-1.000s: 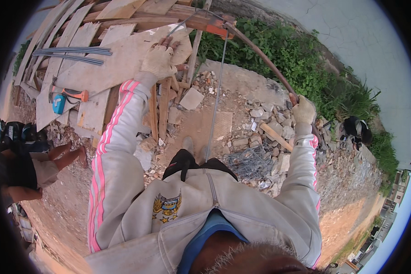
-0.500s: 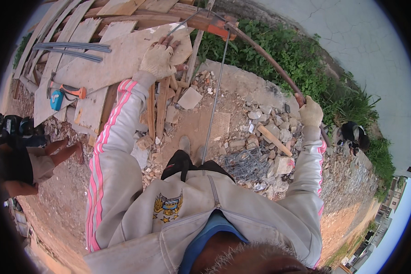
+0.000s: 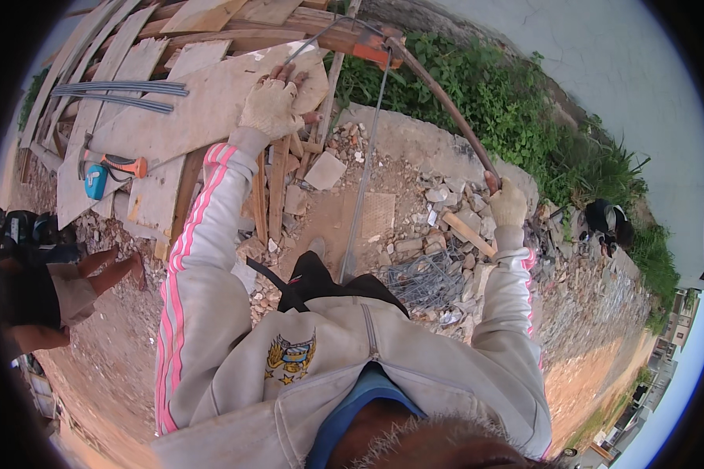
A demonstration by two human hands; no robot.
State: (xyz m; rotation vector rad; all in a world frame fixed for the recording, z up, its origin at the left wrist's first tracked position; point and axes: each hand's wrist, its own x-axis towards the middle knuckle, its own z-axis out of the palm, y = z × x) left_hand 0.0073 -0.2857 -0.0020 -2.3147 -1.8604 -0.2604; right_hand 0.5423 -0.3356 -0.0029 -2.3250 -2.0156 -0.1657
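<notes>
My left hand [image 3: 271, 108], in a worn fingertipless glove, presses on the pale wooden board [image 3: 188, 105], fingers spread and thumb out to the side. A thin steel rod [image 3: 314, 35] reaches its fingertips; whether it passes under the palm is hidden. From there the rod arcs to an orange metal piece [image 3: 370, 53] on the timber, and a straight length comes down toward my legs. My gloved right hand [image 3: 508, 205] is closed round the near end of a long rusty metal pipe [image 3: 446, 98], whose far end meets the orange piece.
Several cut steel rods [image 3: 125, 90], an orange-handled hammer [image 3: 123, 165] and a teal tape measure [image 3: 96, 181] lie on the boards. Tangled wire [image 3: 426, 280] and rubble surround my feet. Weeds [image 3: 485, 94] border the wall [image 3: 641, 78]. Another person's legs [image 3: 105, 273] show at left.
My right hand has swung the pipe's near end toward me and to the left. My left hand stays in about the same place on the board.
</notes>
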